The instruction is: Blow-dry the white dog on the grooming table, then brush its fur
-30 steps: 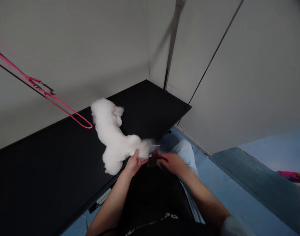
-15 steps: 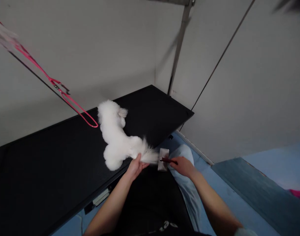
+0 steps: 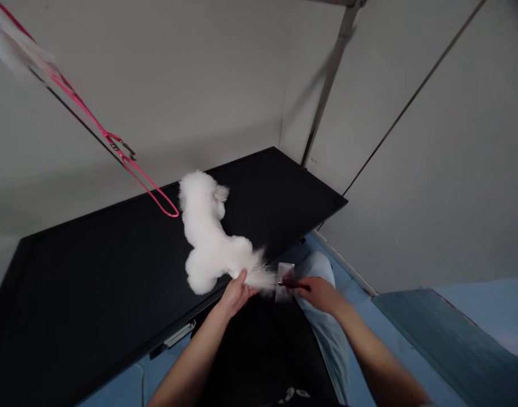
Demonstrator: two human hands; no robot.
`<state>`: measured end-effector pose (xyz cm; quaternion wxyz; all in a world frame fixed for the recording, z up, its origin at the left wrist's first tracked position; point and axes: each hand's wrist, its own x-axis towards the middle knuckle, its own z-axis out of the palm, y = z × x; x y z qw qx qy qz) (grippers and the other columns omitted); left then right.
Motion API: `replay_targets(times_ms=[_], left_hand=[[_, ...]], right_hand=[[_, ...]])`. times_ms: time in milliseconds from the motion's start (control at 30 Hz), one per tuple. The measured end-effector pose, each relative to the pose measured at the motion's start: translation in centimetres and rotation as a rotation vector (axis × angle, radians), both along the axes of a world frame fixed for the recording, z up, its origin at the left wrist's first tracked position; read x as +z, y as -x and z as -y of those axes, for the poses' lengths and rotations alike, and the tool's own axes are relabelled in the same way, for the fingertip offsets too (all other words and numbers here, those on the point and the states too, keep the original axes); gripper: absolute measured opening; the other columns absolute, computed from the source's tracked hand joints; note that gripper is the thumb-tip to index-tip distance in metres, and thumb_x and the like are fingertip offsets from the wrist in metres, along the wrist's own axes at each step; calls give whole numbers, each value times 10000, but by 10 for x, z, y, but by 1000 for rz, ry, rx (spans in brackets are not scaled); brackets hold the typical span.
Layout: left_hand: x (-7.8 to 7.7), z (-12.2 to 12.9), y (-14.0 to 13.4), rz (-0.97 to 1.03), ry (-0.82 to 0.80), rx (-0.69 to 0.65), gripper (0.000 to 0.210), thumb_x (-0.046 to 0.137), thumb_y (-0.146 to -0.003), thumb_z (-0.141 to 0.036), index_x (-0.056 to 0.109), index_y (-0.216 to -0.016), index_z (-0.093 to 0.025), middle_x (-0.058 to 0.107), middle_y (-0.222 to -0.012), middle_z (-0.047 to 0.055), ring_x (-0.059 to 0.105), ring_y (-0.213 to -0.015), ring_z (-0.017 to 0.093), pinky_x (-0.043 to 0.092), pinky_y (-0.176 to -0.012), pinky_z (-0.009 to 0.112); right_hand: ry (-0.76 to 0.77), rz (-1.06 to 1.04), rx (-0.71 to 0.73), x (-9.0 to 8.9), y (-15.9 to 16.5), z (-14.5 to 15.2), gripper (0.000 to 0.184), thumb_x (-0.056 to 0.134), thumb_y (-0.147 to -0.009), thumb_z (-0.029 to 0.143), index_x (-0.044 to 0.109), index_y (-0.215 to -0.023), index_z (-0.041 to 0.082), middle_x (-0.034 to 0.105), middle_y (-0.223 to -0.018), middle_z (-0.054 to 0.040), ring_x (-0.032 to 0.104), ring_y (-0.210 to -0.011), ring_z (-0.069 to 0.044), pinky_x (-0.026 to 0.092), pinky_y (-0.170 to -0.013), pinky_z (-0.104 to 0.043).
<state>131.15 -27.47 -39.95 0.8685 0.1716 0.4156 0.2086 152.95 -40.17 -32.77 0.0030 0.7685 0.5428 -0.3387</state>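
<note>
A fluffy white dog (image 3: 210, 243) is on the black table, its head toward the far edge and its rear toward me. My left hand (image 3: 237, 293) is closed around the long-haired tail (image 3: 262, 278), close to the dog's rear. In my right hand (image 3: 320, 293) is the dark handle of a slicker brush (image 3: 285, 282). The flat, pale brush head is at the free end of the tail hair. Whether its bristles are in the hair is hard to tell.
The black grooming table (image 3: 98, 282) stands against a pale wall. A pink grooming loop (image 3: 157, 198) hangs left of the dog's head. A metal post (image 3: 327, 93) rises behind the table. A blue-grey mat (image 3: 449, 328) lies on the blue floor at right.
The whole view has shifted, so the table and dog appear farther right. My left hand keeps its hold on the tail, and the brush stays at the tail's end.
</note>
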Motion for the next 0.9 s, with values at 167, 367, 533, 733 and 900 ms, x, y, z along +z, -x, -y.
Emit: replay_targets(times_ms=[167,367,533,733,900], left_hand=[[-3,-2,-8,36,42,121,321,425,-1008,-293,582,-1233,-127,750,-1041,119,723,-914,232,537,-915,429],[-7,0,-19,56,83,10,360,500,-964,-305,614,-1236,-99,748,-1056,136,703,-1005,260,533,-932,398],[-18,2,-12,53,18,-46,401,541,-938,-381,667,-1136,-57,739,-1061,190,690,-1044,310,514,-956,428],[-22,7,-7,79,18,68,322,574,-921,-324,666,-1131,-99,742,-1073,166,642,-1155,321,462,-1036,471],[-25,6,3,100,109,-75,359,610,-894,-396,692,-1065,-90,751,-1002,174,628,-1173,345,426,-1076,479]], right_hand=[[96,218,-194,20,-34,24,348,423,-967,379,722,-1054,223,754,-1003,-117,700,-927,-256,407,-680,-296],[-94,64,15,28,32,-15,312,449,-959,391,704,-1092,268,755,-1049,-62,685,-975,-222,436,-772,-278],[-14,15,58,-4,16,-8,288,496,-939,394,722,-1072,275,757,-1050,-48,679,-1001,-223,443,-781,-272],[134,270,-176,0,-30,22,358,440,-963,350,728,-1085,174,749,-1029,-174,696,-964,-303,446,-734,-336],[-80,-84,37,-2,40,-24,312,470,-950,356,709,-1130,269,756,-1067,-42,679,-1002,-224,434,-797,-273]])
